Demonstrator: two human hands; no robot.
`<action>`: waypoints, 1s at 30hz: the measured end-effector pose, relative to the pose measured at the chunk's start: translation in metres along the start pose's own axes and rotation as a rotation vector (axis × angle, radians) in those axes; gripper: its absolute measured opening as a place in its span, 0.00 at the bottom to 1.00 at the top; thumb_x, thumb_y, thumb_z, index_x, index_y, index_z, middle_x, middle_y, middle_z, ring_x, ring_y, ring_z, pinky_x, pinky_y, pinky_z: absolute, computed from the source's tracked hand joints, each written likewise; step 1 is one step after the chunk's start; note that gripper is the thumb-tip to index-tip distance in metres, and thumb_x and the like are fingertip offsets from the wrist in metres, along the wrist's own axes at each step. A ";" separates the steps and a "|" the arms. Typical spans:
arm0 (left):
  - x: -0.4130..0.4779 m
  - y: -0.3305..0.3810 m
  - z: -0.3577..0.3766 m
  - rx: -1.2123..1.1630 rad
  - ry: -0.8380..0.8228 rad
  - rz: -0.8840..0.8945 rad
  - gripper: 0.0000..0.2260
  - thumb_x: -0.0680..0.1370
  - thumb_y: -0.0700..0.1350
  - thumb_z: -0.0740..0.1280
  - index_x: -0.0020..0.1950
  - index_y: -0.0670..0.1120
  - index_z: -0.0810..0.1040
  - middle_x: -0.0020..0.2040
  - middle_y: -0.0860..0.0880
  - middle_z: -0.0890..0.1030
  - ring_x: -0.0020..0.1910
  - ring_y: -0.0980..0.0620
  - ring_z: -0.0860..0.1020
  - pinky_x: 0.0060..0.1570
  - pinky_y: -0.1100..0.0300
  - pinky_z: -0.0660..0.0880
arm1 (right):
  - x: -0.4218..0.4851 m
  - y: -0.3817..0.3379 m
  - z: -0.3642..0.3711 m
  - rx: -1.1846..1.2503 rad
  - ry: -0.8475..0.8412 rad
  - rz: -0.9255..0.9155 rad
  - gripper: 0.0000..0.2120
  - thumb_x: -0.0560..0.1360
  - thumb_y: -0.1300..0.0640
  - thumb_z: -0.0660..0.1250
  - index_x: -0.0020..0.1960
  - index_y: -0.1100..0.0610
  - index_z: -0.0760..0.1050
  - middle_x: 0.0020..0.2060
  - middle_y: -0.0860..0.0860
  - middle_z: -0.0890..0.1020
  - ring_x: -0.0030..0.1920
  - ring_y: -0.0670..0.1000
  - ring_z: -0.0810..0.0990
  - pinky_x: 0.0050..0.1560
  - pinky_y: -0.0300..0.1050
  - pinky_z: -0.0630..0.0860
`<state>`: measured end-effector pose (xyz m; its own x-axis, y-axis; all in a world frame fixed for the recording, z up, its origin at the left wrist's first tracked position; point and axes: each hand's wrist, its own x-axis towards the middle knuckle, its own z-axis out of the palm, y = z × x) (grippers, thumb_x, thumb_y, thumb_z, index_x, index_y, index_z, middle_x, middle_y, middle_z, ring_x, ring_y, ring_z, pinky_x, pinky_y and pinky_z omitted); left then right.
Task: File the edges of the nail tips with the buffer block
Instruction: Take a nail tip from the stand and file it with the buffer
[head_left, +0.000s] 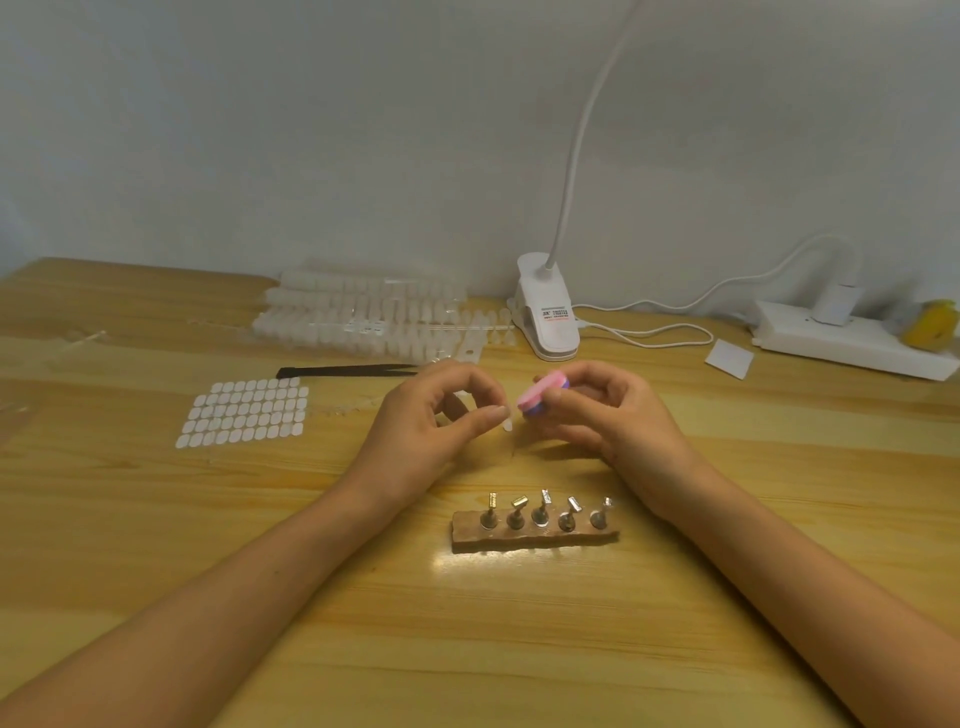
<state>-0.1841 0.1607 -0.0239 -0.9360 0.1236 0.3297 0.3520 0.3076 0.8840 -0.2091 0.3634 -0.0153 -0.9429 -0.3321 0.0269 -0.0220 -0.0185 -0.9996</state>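
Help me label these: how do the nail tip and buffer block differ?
The nail tip is small and whitish; the buffer block is bigger, pink over purple. The left hand pinches the nail tip; the right hand grips the buffer block. Both are hand-held, close together.

One wide-angle head view looks forward and down, close over the table (519, 649).

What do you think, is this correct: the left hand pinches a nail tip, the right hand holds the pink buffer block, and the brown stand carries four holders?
Not fully. In the head view the brown stand carries five holders, not four. The rest stands: the left hand pinches a nail tip, the right hand holds the pink buffer block.
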 end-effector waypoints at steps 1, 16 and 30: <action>0.001 0.000 0.000 -0.002 0.008 0.002 0.02 0.75 0.44 0.71 0.43 0.50 0.80 0.45 0.55 0.80 0.39 0.59 0.75 0.38 0.69 0.71 | 0.000 0.000 0.000 -0.043 -0.045 0.006 0.11 0.74 0.62 0.72 0.55 0.64 0.79 0.48 0.60 0.86 0.50 0.58 0.86 0.51 0.49 0.84; -0.001 0.004 -0.001 -0.124 -0.016 -0.046 0.02 0.75 0.41 0.71 0.43 0.47 0.80 0.46 0.50 0.79 0.35 0.55 0.77 0.34 0.68 0.72 | 0.001 -0.006 0.001 -0.041 -0.101 0.064 0.11 0.73 0.62 0.72 0.54 0.64 0.79 0.47 0.61 0.86 0.49 0.58 0.86 0.51 0.47 0.83; -0.001 0.003 0.000 -0.014 -0.015 -0.012 0.02 0.75 0.42 0.71 0.43 0.48 0.80 0.45 0.47 0.79 0.42 0.49 0.77 0.43 0.55 0.74 | 0.002 -0.007 0.001 -0.044 -0.131 0.094 0.14 0.71 0.60 0.73 0.54 0.64 0.80 0.47 0.60 0.86 0.49 0.55 0.86 0.52 0.44 0.83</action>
<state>-0.1821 0.1614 -0.0215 -0.9399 0.1337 0.3141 0.3403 0.2955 0.8927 -0.2105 0.3623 -0.0081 -0.8902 -0.4503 -0.0687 0.0471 0.0590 -0.9971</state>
